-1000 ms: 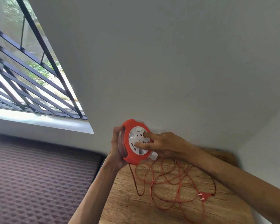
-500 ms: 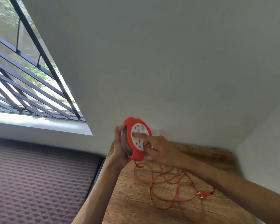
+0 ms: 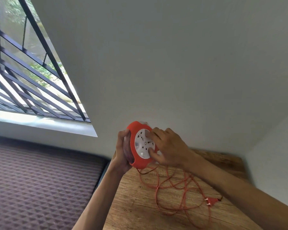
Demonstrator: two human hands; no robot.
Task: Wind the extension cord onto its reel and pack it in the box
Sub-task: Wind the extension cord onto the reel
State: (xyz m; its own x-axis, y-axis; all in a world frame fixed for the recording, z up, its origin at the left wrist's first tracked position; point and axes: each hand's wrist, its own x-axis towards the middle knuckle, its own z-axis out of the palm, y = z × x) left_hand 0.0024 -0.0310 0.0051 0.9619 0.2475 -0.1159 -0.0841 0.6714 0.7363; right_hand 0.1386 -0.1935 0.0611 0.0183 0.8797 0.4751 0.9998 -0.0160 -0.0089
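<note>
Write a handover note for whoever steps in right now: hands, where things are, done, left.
Left hand: grips the back rim of the orange reel, held up above the wooden table.
Right hand: fingers pressed on the reel's white socket face, placed to turn it.
Cord: mostly loose, tangled on the table; plug lies at the right.
Done: reel picked up; how much is wound cannot be told.
Left: wind the remaining cord, pack it. No box in view.
</note>
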